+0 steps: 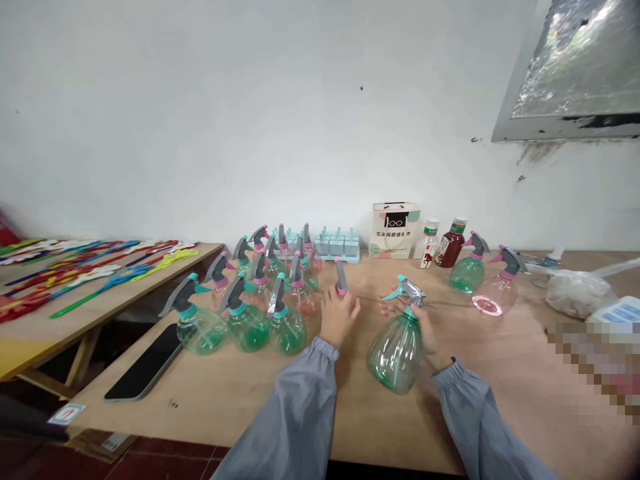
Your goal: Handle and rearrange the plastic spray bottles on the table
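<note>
L hand (340, 313) closed on pink sprayer (341, 273), front-left of bag (393, 243); R hand (425, 330) part-open round green sprayer (397, 353), front of bag, hold unclear. Step: prob. positioning; next likely needs steady R grip.

A printed bag (393, 245) stands beside two labelled bottles (451, 248), a phone (145, 367) lying well apart.

Shows turquoise and grey atop the round, clear-green plastic spray bottle (397, 353) nearest the flat brown worktop's (215, 400) front edge; grey-blue on fabric sleeves (287, 420).
</note>
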A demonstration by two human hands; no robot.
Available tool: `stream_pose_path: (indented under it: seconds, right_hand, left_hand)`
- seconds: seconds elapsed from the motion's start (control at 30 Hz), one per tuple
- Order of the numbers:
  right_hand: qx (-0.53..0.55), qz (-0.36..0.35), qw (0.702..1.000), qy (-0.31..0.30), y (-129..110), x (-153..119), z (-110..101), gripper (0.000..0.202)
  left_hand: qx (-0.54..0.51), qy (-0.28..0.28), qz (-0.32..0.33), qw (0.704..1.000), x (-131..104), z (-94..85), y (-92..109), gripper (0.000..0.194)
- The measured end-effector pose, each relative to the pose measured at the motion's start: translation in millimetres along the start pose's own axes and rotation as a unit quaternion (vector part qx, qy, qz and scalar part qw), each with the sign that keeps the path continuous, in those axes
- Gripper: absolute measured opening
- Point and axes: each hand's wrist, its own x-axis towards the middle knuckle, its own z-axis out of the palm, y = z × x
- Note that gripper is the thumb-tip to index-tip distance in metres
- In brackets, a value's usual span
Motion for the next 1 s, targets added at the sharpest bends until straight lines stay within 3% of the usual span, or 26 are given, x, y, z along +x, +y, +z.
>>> stream_pose_path:
  seconds: [0.13,0.27,0.4,0.67,0.9,1.0]
  right_hand:
    - [0.036,0.044,0.998,-0.040,5,2,5,0.053]
    - [0.030,0.055,0.996,-0.067,10,6,8,0.052]
    - [0.041,0.063,0.995,-0.066,9,5,15,0.053]
    - [0.092,0.093,0.989,-0.073,-2,-5,17,0.043]
    - [0.144,0.153,0.978,-0.007,6,-1,12,0.039]
    - [0.141,0.146,0.979,0.033,9,4,6,0.039]
  left_hand:
    - [0.022,0.014,0.017,1.000,-27,-11.0,-16,0.037]
    - [0.004,0.025,0.033,0.999,-43,-9.0,-22,0.050]
    - [-0.021,0.039,0.021,0.999,-47,-3.6,-24,0.059]
    - [-0.133,0.111,0.019,0.985,-46,4.0,-31,0.049]
    - [-0.117,0.085,0.025,0.989,-48,10.3,-36,0.049]
    - [-0.117,0.079,0.023,0.990,-48,9.6,-36,0.049]
